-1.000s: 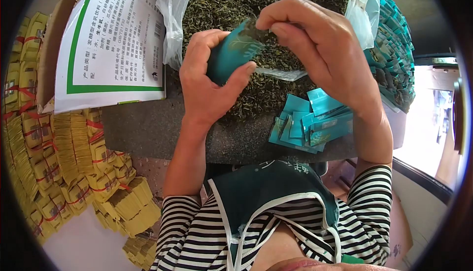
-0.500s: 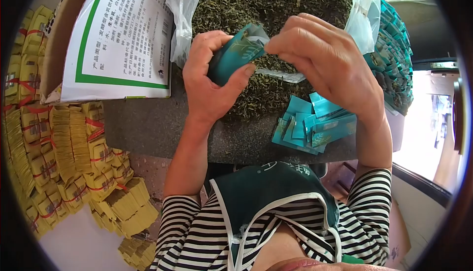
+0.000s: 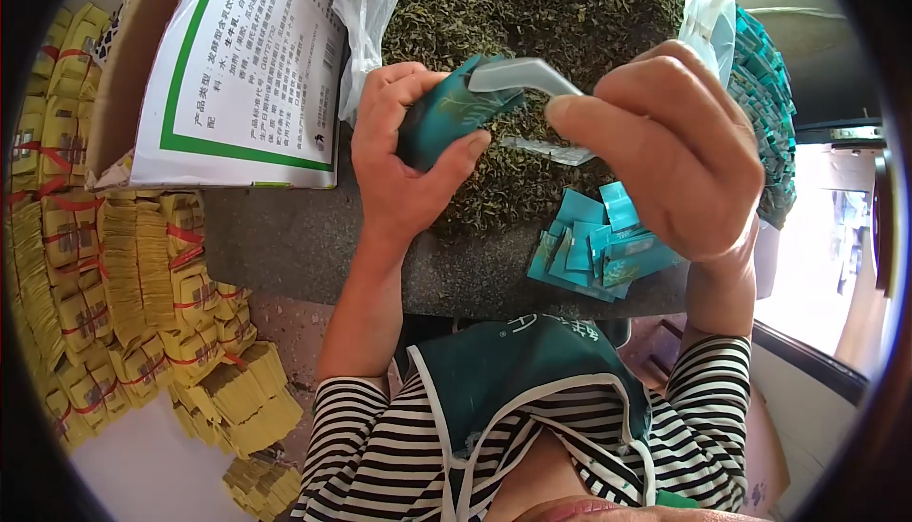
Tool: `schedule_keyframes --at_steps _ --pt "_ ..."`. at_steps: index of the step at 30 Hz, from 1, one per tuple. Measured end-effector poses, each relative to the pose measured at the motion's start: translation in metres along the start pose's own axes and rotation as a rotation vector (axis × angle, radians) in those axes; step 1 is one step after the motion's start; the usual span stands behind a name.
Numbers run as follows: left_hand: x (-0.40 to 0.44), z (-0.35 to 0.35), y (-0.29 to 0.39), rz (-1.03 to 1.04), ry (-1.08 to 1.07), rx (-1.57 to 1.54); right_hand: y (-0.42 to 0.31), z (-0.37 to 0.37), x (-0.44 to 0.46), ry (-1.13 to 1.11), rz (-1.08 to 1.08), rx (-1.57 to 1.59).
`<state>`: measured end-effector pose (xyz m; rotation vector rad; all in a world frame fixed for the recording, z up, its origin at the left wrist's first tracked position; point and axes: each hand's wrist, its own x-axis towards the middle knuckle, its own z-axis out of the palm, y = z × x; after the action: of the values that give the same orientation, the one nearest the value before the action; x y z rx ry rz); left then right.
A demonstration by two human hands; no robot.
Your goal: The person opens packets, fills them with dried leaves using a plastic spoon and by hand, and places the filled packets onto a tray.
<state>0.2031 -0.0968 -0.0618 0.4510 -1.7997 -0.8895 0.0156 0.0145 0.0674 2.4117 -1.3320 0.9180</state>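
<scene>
While yellow packets (image 3: 135,280) border the table (image 3: 285,246), left fingers (image 3: 464,154) clasp pouch (image 3: 461,112); right fingers (image 3: 591,123), utensil (image 3: 521,74).

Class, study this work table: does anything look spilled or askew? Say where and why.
Yes. Loose dried leaves lie on the grey table, on the wearer's side of a clear plastic strip, so they look spilled. Just right of them, teal packets overlap at uneven angles, unsquared.
</scene>
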Motion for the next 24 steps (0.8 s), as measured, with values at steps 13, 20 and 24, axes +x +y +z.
schedule_keyframes --at_steps 13,20,24 --pt "0.003 -0.014 -0.001 -0.037 0.068 0.042 0.066 0.082 -0.036 -0.052 0.589 -0.254" --pt "0.004 -0.016 -0.004 -0.024 0.051 0.106 0.080 0.129 -0.018 -0.036 0.896 0.272" --pt "0.003 -0.017 -0.006 -0.058 0.080 0.057 0.086 0.133 -0.013 0.036 1.010 0.537"
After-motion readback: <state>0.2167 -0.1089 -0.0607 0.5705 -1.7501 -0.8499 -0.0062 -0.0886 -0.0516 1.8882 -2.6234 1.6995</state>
